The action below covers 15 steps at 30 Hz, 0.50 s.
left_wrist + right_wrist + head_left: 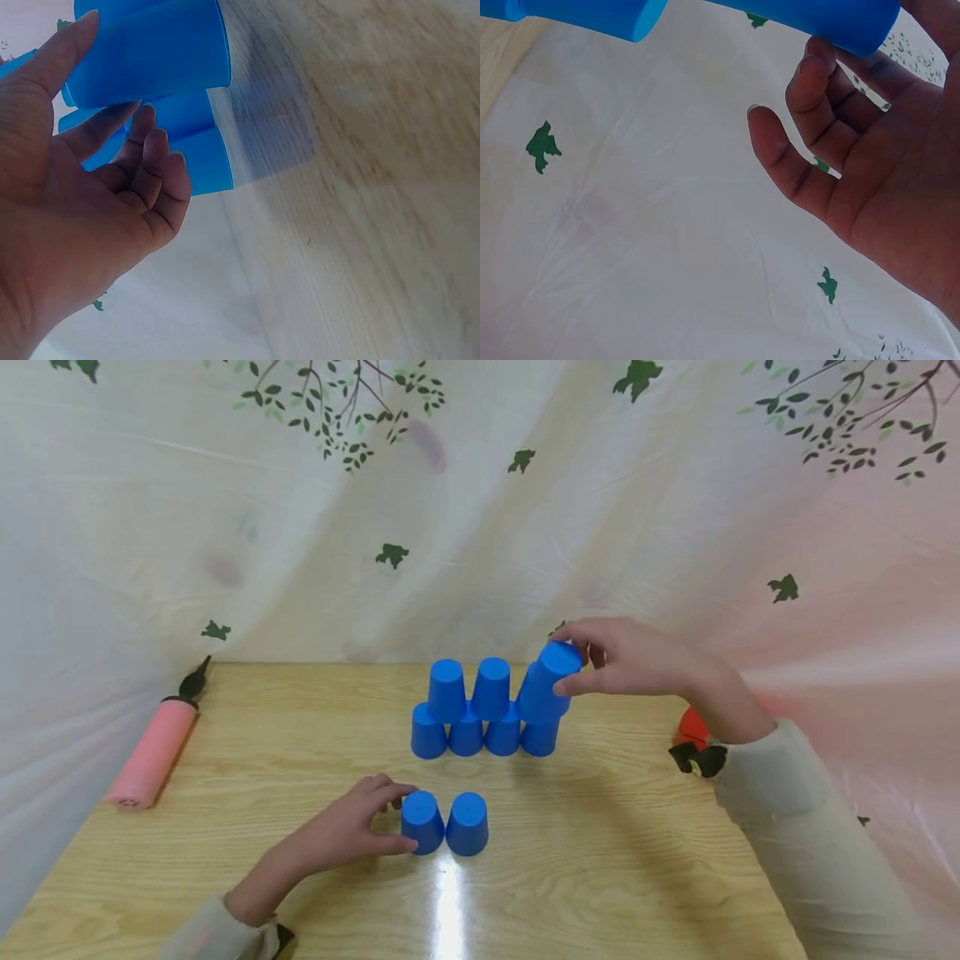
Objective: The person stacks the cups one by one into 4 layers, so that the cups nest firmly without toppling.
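In the head view, my right hand (630,656) grips an upside-down blue cup (553,681) between thumb and fingers, at the right end of a two-tier cup stack. Behind this cup, another blue cup (527,682) of the upper tier is mostly hidden. Two more upper cups (492,689) stand to its left, over a bottom row of several blue cups (428,732). Nearer the front, my left hand (345,827) pinches an upside-down blue cup (422,821) across its sides. Close to its right stands a similar cup (467,824).
A pink hand pump (157,752) with a black nozzle lies on the wooden table (300,735) at the left. Partly behind the right forearm is a red object (692,727). A pale leaf-printed sheet (465,510) hangs along the table's back edge.
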{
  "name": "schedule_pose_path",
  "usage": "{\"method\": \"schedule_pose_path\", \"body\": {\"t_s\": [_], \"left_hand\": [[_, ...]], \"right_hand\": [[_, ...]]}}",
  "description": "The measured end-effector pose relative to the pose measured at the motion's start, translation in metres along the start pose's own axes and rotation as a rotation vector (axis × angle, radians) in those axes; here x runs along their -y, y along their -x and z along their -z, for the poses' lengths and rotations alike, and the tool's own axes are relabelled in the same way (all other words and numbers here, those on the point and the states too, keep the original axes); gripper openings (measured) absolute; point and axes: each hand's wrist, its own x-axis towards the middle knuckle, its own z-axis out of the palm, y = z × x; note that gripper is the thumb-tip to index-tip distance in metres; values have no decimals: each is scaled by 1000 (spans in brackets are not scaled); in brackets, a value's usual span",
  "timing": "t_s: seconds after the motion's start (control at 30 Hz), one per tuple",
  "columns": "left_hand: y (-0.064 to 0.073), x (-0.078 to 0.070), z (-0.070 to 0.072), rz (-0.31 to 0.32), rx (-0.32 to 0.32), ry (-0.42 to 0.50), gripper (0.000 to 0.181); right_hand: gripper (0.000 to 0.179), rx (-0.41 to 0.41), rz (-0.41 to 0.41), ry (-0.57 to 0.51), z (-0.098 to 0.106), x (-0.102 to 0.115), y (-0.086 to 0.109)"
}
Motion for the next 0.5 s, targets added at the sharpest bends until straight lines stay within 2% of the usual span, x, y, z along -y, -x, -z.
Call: {"method": "schedule_pose_path", "body": {"t_s": [0.5], "left_hand": [[-5, -2, -2, 43, -12, -7, 58]], "right_hand": [[45, -28, -41, 8, 13, -7, -25]]}}
